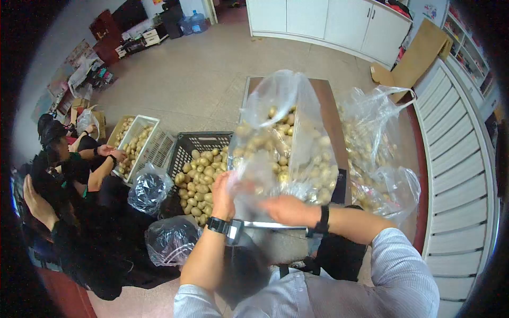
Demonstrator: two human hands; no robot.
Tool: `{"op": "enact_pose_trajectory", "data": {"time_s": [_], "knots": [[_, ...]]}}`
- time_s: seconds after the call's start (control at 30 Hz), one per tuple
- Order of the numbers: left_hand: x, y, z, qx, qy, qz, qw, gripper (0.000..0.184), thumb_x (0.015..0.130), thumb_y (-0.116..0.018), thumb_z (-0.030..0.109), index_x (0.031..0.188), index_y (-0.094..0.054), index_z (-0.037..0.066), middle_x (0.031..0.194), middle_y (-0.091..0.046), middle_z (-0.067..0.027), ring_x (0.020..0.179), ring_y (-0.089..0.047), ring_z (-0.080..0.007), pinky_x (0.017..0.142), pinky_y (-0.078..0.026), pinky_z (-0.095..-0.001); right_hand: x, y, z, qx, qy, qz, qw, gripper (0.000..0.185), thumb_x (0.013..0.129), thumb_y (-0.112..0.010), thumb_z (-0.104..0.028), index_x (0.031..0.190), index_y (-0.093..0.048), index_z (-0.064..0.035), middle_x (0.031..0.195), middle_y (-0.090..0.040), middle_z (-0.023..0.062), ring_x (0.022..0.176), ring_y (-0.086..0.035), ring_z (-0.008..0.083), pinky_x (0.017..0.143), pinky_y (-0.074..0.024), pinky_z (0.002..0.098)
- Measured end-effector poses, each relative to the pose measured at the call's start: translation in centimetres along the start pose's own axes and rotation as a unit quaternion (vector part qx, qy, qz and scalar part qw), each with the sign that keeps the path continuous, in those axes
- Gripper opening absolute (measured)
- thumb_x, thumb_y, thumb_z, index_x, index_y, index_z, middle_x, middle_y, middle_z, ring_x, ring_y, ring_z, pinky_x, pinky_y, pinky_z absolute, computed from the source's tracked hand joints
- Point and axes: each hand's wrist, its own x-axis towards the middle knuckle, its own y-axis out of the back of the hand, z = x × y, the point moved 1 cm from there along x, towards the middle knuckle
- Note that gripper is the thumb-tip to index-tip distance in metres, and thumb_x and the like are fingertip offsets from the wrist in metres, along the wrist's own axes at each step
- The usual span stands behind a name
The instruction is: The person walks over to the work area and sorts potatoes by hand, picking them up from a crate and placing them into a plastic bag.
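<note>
My left hand [224, 199] is closed at the near left edge of a clear plastic bag [260, 172], whose film is blurred by motion. My right hand [290, 210] reaches in from the right, its fingertips smeared against the same film, so its grip is unclear. Just beyond both hands, potatoes [283, 159] lie under and inside a large clear bag [275, 100] on a low table [331, 114]. A dark plastic crate [199, 140] full of potatoes stands beside my left hand.
To the right, large clear bags [379, 127] of potatoes stand near a white slatted rail [450, 153]. On the left, people in dark clothes sit by a white crate [151, 122] of potatoes. Bundled plastic bags [150, 188] lie between them and me. Cardboard [419, 58] leans behind.
</note>
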Motion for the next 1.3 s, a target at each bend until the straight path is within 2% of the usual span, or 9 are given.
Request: {"op": "enact_pose_trajectory", "data": {"time_s": [0.17,0.4,0.5,0.57,0.73,0.83,0.93,1.1,1.3], "knots": [[-1.2,-1.5,0.7,0.142,-0.162,0.011,0.976,0.036,0.091,-0.059,0.025,0.121,-0.056,0.004,0.119,-0.059,-0.0068,0.11,-0.055,-0.0197,0.095,-0.042,-0.0322,-7.5,-7.6,-1.0,-0.056,0.15,-0.089,0.983,0.016,0.075,-0.058,-0.019,0.088,-0.061,-0.0095,0.079,-0.064,0.0128,0.071,-0.064,0.0342,0.061,-0.0491,0.0478],[-4.2,-4.5,-1.9,0.365,-0.217,-0.162,0.891,0.051,0.085,-0.064,0.03,0.128,-0.053,0.006,0.13,-0.052,-0.0174,0.121,-0.048,-0.0319,0.104,-0.035,-0.04,-11.5,-8.0,-1.7,-0.137,0.09,-0.195,0.967,0.014,0.073,-0.058,-0.018,0.084,-0.063,-0.0106,0.079,-0.062,0.0098,0.072,-0.063,0.0295,0.064,-0.047,0.0446],[-5.8,-6.2,-4.6,0.512,-0.254,-0.185,0.799,0.055,0.08,-0.068,0.034,0.128,-0.054,0.011,0.136,-0.046,-0.0155,0.125,-0.044,-0.0352,0.104,-0.036,-0.0426,-11.5,-8.2,-1.3,-0.141,0.098,-0.169,0.971,0.015,0.074,-0.058,-0.018,0.086,-0.061,-0.0099,0.082,-0.062,0.0099,0.074,-0.063,0.03,0.066,-0.0467,0.0449],[-7.1,-6.5,-4.1,0.637,-0.32,-0.209,0.67,0.062,0.075,-0.072,0.035,0.129,-0.053,0.011,0.136,-0.045,-0.0179,0.124,-0.042,-0.0386,0.103,-0.037,-0.0442,-11.4,-7.3,-1.4,-0.131,0.086,-0.165,0.974,0.023,0.078,-0.058,-0.022,0.096,-0.061,-0.0079,0.085,-0.062,0.0119,0.078,-0.062,0.0322,0.072,-0.0476,0.0455],[-5.9,-4.5,-5.8,0.693,-0.247,-0.175,0.654,0.039,0.07,-0.068,0.018,0.107,-0.06,0.009,0.128,-0.05,-0.0167,0.116,-0.047,-0.0344,0.094,-0.042,-0.046,-8.2,-0.5,-1.6,0.067,0.067,-0.1,0.991,0.042,0.084,-0.061,-0.031,0.116,-0.057,-0.0041,0.093,-0.062,0.0189,0.093,-0.061,0.0372,0.083,-0.0483,0.0441],[-5.2,-3.7,-5.4,0.721,-0.183,-0.168,0.647,0.036,0.07,-0.067,0.015,0.104,-0.062,0.007,0.117,-0.056,-0.0179,0.109,-0.053,-0.034,0.088,-0.045,-0.0446,-4.7,2.8,-0.2,0.212,-0.037,0.011,0.977,0.041,0.087,-0.064,-0.029,0.115,-0.055,-0.0005,0.09,-0.061,0.0109,0.079,-0.062,0.026,0.072,-0.0499,0.0361],[-5.1,-3.3,-4.8,0.746,-0.174,-0.163,0.621,0.024,0.071,-0.064,0.013,0.094,-0.066,0.005,0.1,-0.062,-0.0186,0.092,-0.061,-0.0346,0.077,-0.049,-0.0454,-0.5,5.2,1.5,0.441,-0.192,0.098,0.871,0.033,0.09,-0.064,-0.032,0.101,-0.057,-0.0015,0.081,-0.057,0.0009,0.063,-0.058,0.0116,0.059,-0.0489,0.0272],[-4.7,-2.0,-3.1,0.78,-0.079,-0.194,0.59,0.027,0.083,-0.052,0.029,0.084,-0.07,0.008,0.087,-0.069,-0.0152,0.084,-0.067,-0.0338,0.07,-0.052,-0.0468,7.5,7.8,4.0,0.56,-0.237,0.131,0.783,0.028,0.09,-0.064,-0.034,0.088,-0.055,-0.008,0.072,-0.054,0.0013,0.052,-0.05,0.0096,0.05,-0.0443,0.026],[-4.2,0.0,-1.1,0.779,-0.008,-0.208,0.591,0.028,0.08,-0.059,0.034,0.098,-0.071,0.015,0.088,-0.069,-0.0128,0.091,-0.066,-0.0319,0.074,-0.052,-0.045,14.1,6.7,8.8,0.648,-0.269,0.174,0.691,0.025,0.092,-0.06,-0.032,0.091,-0.054,-0.0078,0.07,-0.051,0.0032,0.05,-0.047,0.0134,0.046,-0.0414,0.0291]]}}
